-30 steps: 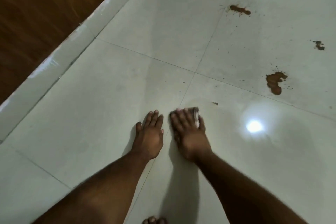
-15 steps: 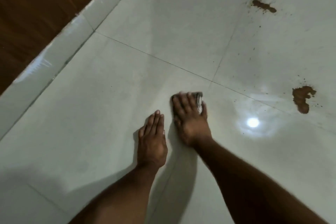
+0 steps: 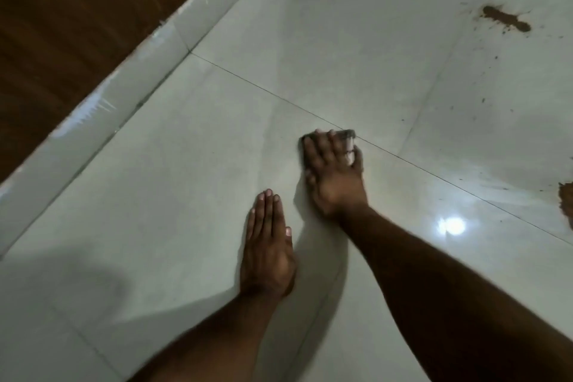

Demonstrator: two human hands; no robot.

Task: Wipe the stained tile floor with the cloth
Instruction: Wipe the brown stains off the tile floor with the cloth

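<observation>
right hand [image 3: 336, 178] presses a cloth [image 3: 346, 134] flat-fingered onto tile floor [image 3: 186, 180]; left hand [image 3: 268, 253] lies flat (holding nothing); brown stain [image 3: 507, 18] at 1 o'clock.

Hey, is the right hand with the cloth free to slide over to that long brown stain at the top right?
Probably yes: only bare tile floor lies between the right hand, pressing the cloth, and the long brown stain.

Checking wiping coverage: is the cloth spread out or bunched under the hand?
Bunched. The cloth shows only as a small wad past the fingertips of the right hand, which presses flat on it.
</observation>
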